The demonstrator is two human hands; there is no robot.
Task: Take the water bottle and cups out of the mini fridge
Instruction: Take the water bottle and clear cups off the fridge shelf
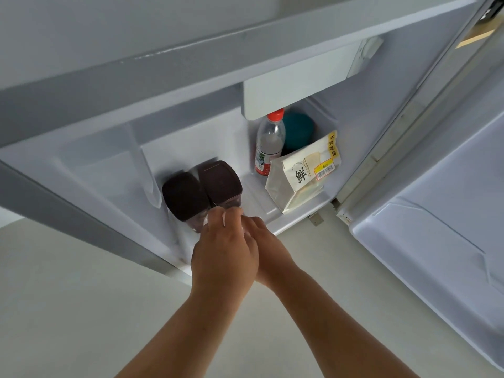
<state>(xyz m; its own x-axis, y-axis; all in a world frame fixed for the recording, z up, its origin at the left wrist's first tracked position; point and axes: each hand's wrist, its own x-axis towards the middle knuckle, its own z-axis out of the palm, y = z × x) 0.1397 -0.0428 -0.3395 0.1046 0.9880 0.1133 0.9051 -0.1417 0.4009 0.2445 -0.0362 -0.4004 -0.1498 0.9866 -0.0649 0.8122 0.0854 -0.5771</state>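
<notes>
Two clear cups with dark brown lids stand side by side at the front left of the mini fridge (300, 214) floor: the left cup (184, 196) and the right cup (219, 182). My left hand (223, 252) has its fingers curled on the front of the right cup. Pressed against that hand from the right is my right hand (272, 252), which reaches the same cup; its fingertips are hidden. The water bottle (268, 143), clear with a red cap and label, stands upright at the back, untouched.
A teal-lidded container (298, 132) stands behind the bottle. A cream bread bag (302, 173) leans at the right of the floor. A white box (294, 91) hangs from the fridge ceiling above the bottle. The open door (436, 227) is at the right, over a pale floor.
</notes>
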